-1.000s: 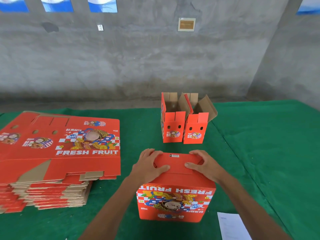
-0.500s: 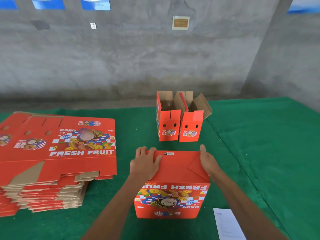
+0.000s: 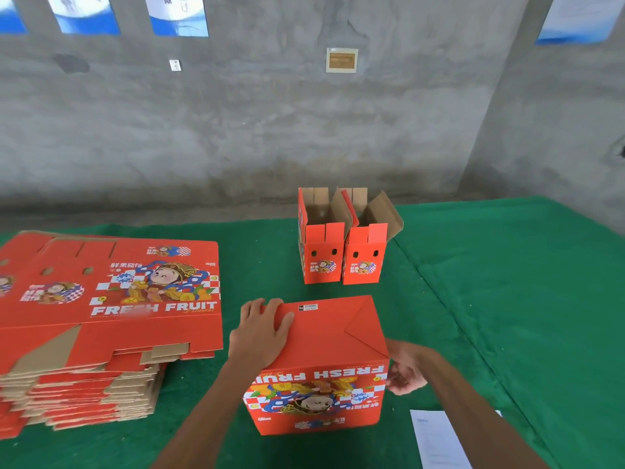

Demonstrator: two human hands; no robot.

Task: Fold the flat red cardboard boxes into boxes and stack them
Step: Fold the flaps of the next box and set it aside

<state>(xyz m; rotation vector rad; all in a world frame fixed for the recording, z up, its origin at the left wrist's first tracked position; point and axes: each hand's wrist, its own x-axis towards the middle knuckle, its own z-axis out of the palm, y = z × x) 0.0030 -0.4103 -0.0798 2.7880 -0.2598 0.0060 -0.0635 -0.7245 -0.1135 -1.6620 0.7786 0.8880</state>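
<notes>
A folded red box (image 3: 324,350) stands upside down in front of me on the green table (image 3: 507,299), its closed bottom flaps facing up and its "FRESH FRUIT" print inverted. My left hand (image 3: 262,333) lies flat on the left part of that top face, fingers spread. My right hand (image 3: 404,368) is at the box's right side near the upper edge, fingers curled against the wall. A tall stack of flat red box blanks (image 3: 101,316) lies at the left. Two folded boxes (image 3: 341,245) stand side by side further back, top flaps open.
A white paper sheet (image 3: 436,438) lies on the table at the near right. A grey concrete wall (image 3: 304,123) rises behind the table's far edge. Green cloth stretches to the right of the boxes.
My right hand slid off the box's top face and down to its right side. My left hand stayed on top, shifting slightly left. The flaps now lie flat.
</notes>
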